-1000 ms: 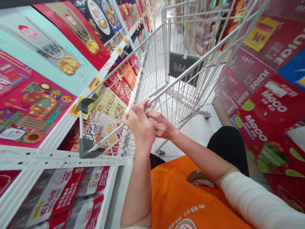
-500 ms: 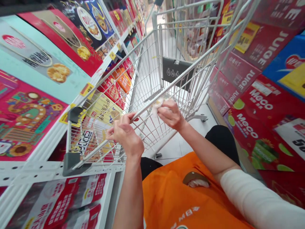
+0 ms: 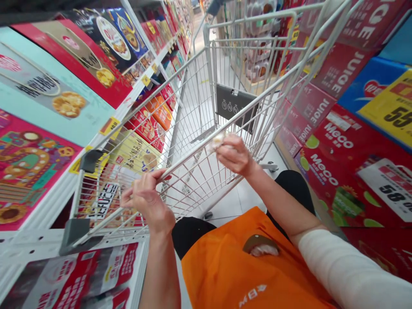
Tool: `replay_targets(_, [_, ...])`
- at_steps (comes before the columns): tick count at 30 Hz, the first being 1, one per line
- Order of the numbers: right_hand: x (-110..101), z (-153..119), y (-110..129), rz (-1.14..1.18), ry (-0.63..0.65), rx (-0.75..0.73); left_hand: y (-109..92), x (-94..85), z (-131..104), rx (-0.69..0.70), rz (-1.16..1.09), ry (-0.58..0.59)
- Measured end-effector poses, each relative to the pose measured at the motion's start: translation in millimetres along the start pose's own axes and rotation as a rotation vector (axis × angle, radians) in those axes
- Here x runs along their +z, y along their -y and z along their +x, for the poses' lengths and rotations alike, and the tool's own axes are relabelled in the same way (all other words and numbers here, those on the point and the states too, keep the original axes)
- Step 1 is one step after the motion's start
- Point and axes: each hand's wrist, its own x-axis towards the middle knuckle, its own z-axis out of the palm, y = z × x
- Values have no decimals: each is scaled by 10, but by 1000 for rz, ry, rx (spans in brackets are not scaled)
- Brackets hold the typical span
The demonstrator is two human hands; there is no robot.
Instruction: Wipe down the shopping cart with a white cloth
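A grey wire shopping cart (image 3: 206, 107) stands in front of me in a shop aisle. My left hand (image 3: 146, 201) grips its handle bar (image 3: 189, 156) toward the left end. Further right along the same bar, my right hand (image 3: 234, 154) presses a small crumpled white cloth or tissue (image 3: 216, 140) against it. A dark child-seat flap (image 3: 234, 106) hangs inside the basket. I wear an orange apron (image 3: 238, 266) with a front pocket and a white sleeve on my right arm.
Shelves of boxed biscuits and snacks (image 3: 64, 86) run along the left with yellow price tags (image 3: 109, 125). Stacked red juice cartons (image 3: 341, 141) and a blue box (image 3: 376, 86) line the right. The pale tiled aisle floor (image 3: 231, 201) continues ahead beyond the cart.
My hands, together on the bar a second ago, have moved apart. The left slid toward the left end, the right went rightward with the white wad. The view shifted slightly.
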Motion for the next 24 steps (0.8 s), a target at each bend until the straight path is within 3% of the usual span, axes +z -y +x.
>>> replay_targets(2, [-89,-39,-113,-26,-59,174,50,-28,-7,-4,-3,-4])
replay_targets(5, [-69,-12,75,-46,-61,303,29,-77,17,-53,29,-8])
replay_targets(8, [54,87,421,-60,44,83,-194,-79,80,-83,68,-6])
replay_targets(10, [81,132,484,-73,109,-124,-426,-23,124,23,13,48])
replay_targets(13, [-51,102,186,-97,142,-163,-731,136,177,115,-51,180])
replay_targets(16, [-271,14,-292,-119,28,79,-850,294,217,48,-98,156])
replay_targets(18, [-349,-13,-449,-146,-105,251,-853,361,236,17,-124,125])
replay_targets(21, [-280,14,-277,-163,-178,345,-848,403,247,22,-121,75])
replay_targets(24, [-113,62,84,-127,-10,192,-864,402,242,27,-93,49])
